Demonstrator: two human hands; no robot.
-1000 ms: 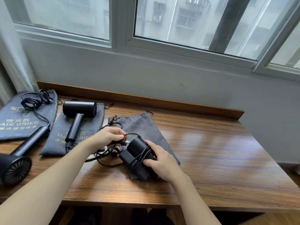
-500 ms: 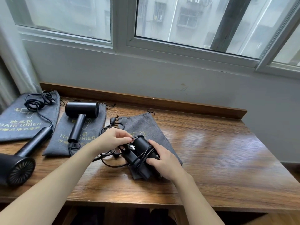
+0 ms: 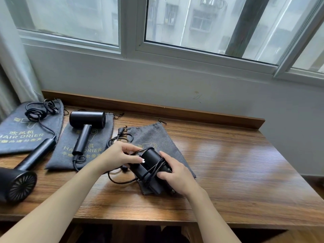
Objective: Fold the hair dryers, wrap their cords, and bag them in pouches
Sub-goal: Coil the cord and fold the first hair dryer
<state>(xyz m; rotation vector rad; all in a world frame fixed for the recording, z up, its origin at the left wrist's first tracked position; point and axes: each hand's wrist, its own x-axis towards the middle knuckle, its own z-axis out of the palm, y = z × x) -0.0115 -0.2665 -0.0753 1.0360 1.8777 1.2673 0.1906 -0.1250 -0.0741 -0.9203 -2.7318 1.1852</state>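
A folded black hair dryer (image 3: pixel 150 160) lies on a grey pouch (image 3: pixel 154 137) at the table's middle, its cord (image 3: pixel 122 181) wound partly round it. My right hand (image 3: pixel 175 174) grips the dryer's right side. My left hand (image 3: pixel 119 155) pinches the cord near the plug against the dryer's top. A second, unfolded dryer (image 3: pixel 85 123) rests on another grey pouch (image 3: pixel 98 137) to the left. A third dryer (image 3: pixel 19 178) lies at the far left, its cord coiled on a third pouch (image 3: pixel 19 135).
The wooden table (image 3: pixel 228 172) has a raised back ledge against the wall under a window. A curtain (image 3: pixel 12 71) hangs at the far left. The table's front edge runs just below my forearms.
My left hand has carried the cord and plug rightward onto the dryer's top, adding a turn. My right hand keeps holding the dryer. The camera shifted slightly.
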